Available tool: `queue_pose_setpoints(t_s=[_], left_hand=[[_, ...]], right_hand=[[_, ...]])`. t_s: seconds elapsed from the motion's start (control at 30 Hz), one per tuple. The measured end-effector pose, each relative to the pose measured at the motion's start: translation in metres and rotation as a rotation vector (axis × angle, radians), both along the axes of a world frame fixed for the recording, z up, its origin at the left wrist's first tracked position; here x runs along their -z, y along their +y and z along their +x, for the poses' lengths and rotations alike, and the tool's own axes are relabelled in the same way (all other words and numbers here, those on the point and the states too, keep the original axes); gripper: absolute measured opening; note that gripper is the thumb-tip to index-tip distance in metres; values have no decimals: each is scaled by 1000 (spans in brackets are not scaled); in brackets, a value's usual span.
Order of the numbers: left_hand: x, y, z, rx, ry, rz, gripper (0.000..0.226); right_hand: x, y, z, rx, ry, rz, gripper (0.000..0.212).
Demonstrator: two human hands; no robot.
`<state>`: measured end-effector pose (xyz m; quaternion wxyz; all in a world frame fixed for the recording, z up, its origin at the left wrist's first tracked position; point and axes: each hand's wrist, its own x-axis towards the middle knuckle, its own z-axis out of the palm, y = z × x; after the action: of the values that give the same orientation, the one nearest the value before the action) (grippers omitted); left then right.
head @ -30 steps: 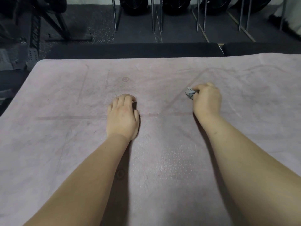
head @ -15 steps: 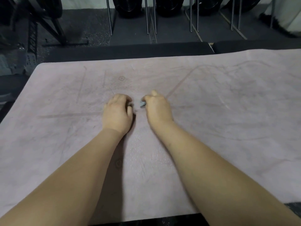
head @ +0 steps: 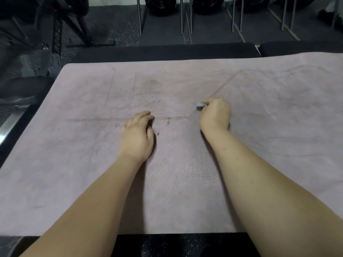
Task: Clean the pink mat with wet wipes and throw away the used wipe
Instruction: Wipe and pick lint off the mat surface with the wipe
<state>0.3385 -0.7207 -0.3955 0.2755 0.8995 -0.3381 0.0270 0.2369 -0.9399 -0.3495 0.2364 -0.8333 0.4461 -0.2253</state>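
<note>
1. View from a head camera, looking down at a pink mat spread flat over a dark floor. The mat fills most of the view. Its near edge and left edge are both visible.
2. Two bare forearms reach forward from the bottom of the view onto the mat.
3. The left hand rests on the mat near its middle. Its fingers are loosely bent with their tips on the surface, and they hold nothing. It appears to be steadying the mat.
4. The right hand is a little further forward and to the right. Its fingers are curled tightly round a small, bunched grey-blue wipe. The wipe pokes out at the fingertips and touches the mat.
5. Between the two hands, a few dark specks sit on the mat. Faint lines and dull smudges show across much of the surface.
6. Progress, as a judgement: wiping looks to be underway in the middle area. The smudges and specks suggest a good part of the mat is not yet clean.
7. The wipe is in the hand, so throwing it away is not yet done. No bin is in view.
8. Beyond the mat are black padding and thin metal rack legs.
</note>
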Motion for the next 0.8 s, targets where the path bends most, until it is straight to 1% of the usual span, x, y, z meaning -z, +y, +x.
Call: queue_pose_setpoints(t_s=[0.07, 0.13, 0.2, 0.23, 0.3, 0.37, 0.43, 0.5, 0.57, 0.63, 0.7, 0.73, 0.8], left_hand=[[-1, 1, 0, -1, 7, -1, 52], [-2, 1, -1, -3, 13, -7, 53], [-3, 1, -2, -3, 22, -22, 54], [-4, 2, -1, -4, 25, -29, 54], [-5, 2, -2, -5, 34, -42, 54], [-6, 3, -2, -9, 49, -59, 52], [-6, 3, -1, -9, 65, -79, 51], [-7, 4, 0, 2, 85, -101, 50], [-8, 5, 0, 3, 103, -117, 49], [-9, 5, -1, 1, 111, -128, 48], [-12, 5, -2, 0, 132, -154, 47], [-14, 5, -2, -3, 148, -170, 47], [-16, 5, -2, -17, 175, -196, 45]], right_hand=[[2, 40, 12, -125, -14, 22, 30], [6, 76, 20, -296, -32, 4, 29], [11, 92, 20, -444, -4, -72, 25], [14, 88, 18, -469, 24, -124, 22], [16, 62, 13, -445, 48, -196, 14], [14, 28, 1, -404, 116, -246, 21], [13, -11, -18, -273, 109, -225, 29], [10, -43, -37, -131, 90, -194, 33], [7, -51, -47, -9, 55, -143, 35], [6, -39, -41, 53, 35, -79, 36], [5, -8, -27, 21, 18, -39, 35], [4, 14, -17, -31, 7, -18, 33], [6, 63, 1, -204, -16, 20, 31]])
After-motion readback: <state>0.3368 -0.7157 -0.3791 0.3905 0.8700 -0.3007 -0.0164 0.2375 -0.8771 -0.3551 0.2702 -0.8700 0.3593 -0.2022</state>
